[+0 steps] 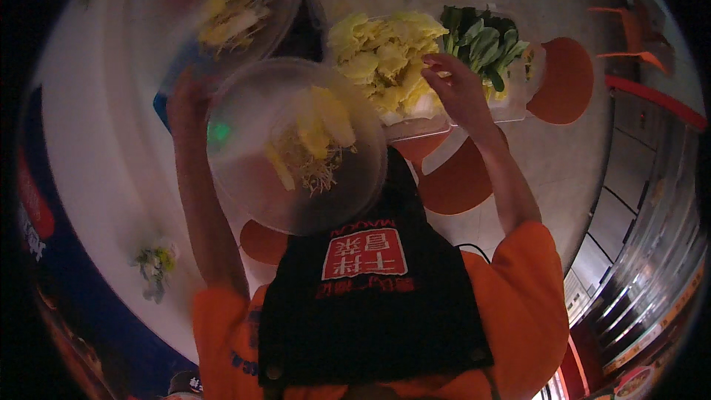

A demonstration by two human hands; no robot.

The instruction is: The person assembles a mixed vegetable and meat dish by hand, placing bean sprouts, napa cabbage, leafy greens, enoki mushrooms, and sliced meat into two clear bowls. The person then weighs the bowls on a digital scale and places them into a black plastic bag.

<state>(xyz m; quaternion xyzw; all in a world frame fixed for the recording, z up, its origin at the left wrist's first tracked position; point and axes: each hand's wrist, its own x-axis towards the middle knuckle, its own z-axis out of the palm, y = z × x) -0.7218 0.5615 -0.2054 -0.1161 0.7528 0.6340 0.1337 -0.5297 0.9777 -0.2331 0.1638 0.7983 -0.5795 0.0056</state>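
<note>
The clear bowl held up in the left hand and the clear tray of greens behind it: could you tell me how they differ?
The bowl is round; the tray is straight-sided. The bowl holds only a small portion of pale yellow leaves and thin sprouts; the tray is heaped with yellow cabbage beside dark green leaves. The left hand holds the bowl's rim; the right hand reaches into the tray. Both are clear plastic.

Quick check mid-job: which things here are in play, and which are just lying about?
In play:
left hand holding clear bowl
right hand on yellow cabbage
clear tray

Lying about:
dark greens
second bowl
veg scraps
</note>
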